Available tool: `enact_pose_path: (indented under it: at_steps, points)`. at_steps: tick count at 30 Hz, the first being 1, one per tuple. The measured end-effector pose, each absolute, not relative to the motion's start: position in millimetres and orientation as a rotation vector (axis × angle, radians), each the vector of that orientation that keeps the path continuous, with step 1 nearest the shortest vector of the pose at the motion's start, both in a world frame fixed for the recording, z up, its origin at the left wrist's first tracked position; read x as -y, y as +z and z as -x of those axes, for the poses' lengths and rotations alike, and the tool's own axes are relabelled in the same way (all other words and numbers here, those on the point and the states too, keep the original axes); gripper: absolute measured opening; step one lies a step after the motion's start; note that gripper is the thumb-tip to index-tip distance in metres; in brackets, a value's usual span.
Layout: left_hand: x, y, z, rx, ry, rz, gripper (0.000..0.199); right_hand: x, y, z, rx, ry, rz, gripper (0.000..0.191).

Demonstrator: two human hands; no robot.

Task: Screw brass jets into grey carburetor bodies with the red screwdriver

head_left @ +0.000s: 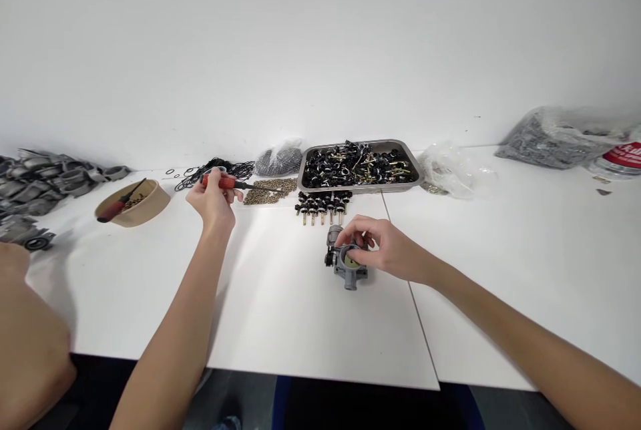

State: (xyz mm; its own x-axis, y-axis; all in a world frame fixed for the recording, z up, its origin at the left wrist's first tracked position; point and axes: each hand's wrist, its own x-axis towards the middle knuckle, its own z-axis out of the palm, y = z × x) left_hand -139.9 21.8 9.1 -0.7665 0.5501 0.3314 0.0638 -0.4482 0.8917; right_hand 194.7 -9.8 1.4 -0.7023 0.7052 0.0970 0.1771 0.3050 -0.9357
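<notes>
My left hand (pixel 214 203) is closed around the red handle of a screwdriver (pixel 226 182), raised over the table with its dark shaft pointing right. My right hand (pixel 388 248) grips a grey metal carburetor body (pixel 350 276) on the white table. Its thumb and fingers reach into the round bore, where a brass-coloured disc (pixel 352 258) shows. The fingertips partly cover the bore, so whether they pinch something small there is hidden. Just behind the carburetor body, several black-and-brass shaft parts (pixel 321 205) lie in rows.
Behind stands a metal tray (pixel 360 188) heaped with black parts. Left of it are small brass pieces (pixel 270 191), black rubber rings (pixel 200 175) and a tan bowl (pixel 150 209) holding another screwdriver (pixel 117 206). Grey castings (pixel 65 179) and another person's arm (pixel 30 343) are at far left; plastic bags (pixel 545 139) lie right.
</notes>
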Motion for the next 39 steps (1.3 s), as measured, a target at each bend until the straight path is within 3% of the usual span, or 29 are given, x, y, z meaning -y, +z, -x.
enact_pose_path:
  at_steps: [3,8,23,39]
  points:
    - [-19.2,14.9,139.7,-1.403,2.315,-0.895,0.021,10.4,0.4,-193.2,2.006,1.404,0.764,0.011]
    - [-9.0,31.0,125.7,-1.315,2.306,-0.945,0.024,5.0,-8.4,-190.2,1.871,1.291,0.864,0.017]
    - [10.0,31.0,41.3,-1.111,1.794,-0.918,0.023,-9.1,-24.3,-190.5,1.713,1.400,0.906,0.036]
    - [12.3,30.7,38.7,-1.102,1.741,-0.968,0.023,-12.6,-27.7,-190.5,1.763,1.328,0.953,0.027]
